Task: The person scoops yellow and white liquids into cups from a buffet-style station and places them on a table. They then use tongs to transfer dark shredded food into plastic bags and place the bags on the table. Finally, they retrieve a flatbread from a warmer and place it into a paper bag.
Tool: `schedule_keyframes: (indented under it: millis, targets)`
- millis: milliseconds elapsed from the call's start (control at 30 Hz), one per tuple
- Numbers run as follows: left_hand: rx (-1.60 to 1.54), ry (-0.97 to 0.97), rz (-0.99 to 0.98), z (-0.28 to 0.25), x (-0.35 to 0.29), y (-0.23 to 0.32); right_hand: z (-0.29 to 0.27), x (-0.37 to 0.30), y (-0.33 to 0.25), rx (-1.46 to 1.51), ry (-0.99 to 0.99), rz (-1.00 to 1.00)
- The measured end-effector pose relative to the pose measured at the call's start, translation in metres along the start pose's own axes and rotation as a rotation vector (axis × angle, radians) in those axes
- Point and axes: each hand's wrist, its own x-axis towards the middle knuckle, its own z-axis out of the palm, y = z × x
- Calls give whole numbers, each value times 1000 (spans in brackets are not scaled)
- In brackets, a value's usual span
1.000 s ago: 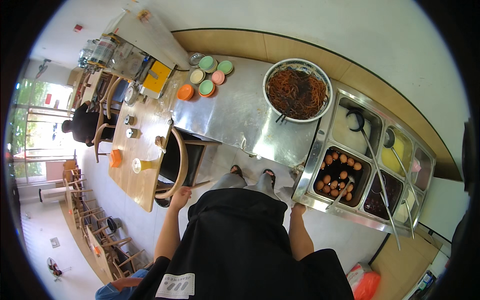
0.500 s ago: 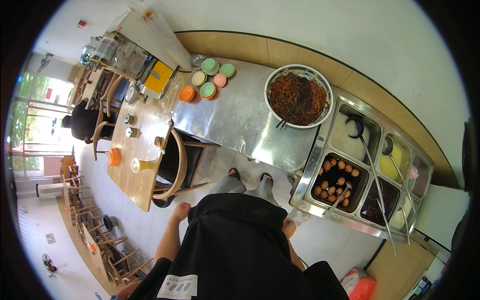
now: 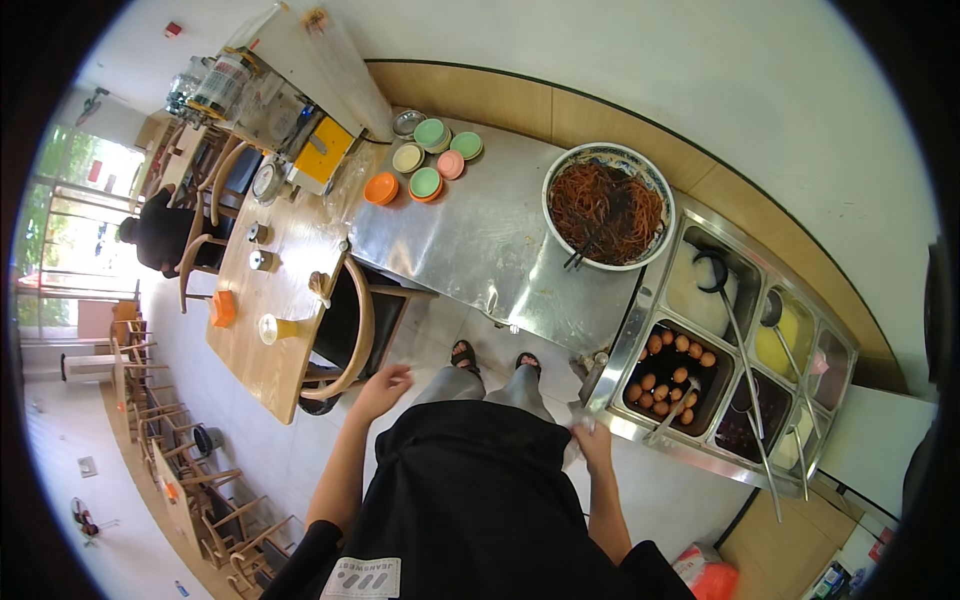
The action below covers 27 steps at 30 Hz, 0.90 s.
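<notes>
My left hand is raised beside my body, near the wooden chair, its fingers loosely bent and apart, with nothing in it. On the other side my right hand is closed on a thin, pale, see-through plastic piece, perhaps a bag; its exact kind is unclear. That hand hangs just short of the near left corner of the steel food counter. The closest pan there holds several brown eggs in dark liquid and a ladle.
On the steel table stand a large bowl of dark noodles with chopsticks and several small bowls. Long-handled ladles jut over the counter's edge. A wooden table is at left; a seated person is beyond.
Both hands have come up and forward from beside my body. The left fingers have opened out. The right still holds the see-through plastic, and the view has shifted slightly.
</notes>
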Motion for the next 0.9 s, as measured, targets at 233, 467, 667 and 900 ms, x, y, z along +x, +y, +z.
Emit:
schedule_keyframes:
  millis: [233, 467, 667, 900]
  targets:
    - [-520, -359, 452, 54, 5, 225, 72, -15, -258, 484, -412, -334]
    - [-1075, -220, 23, -7, 22, 168, 95, -14, -277, 306, -387, -312]
    - [-1149, -340, -155, -5, -5, 180, 105, -4, -285, 161, -301, -347]
    - [-885, -39, 11, -35, 20, 130, 119, 2, -311, -166, 55, -599]
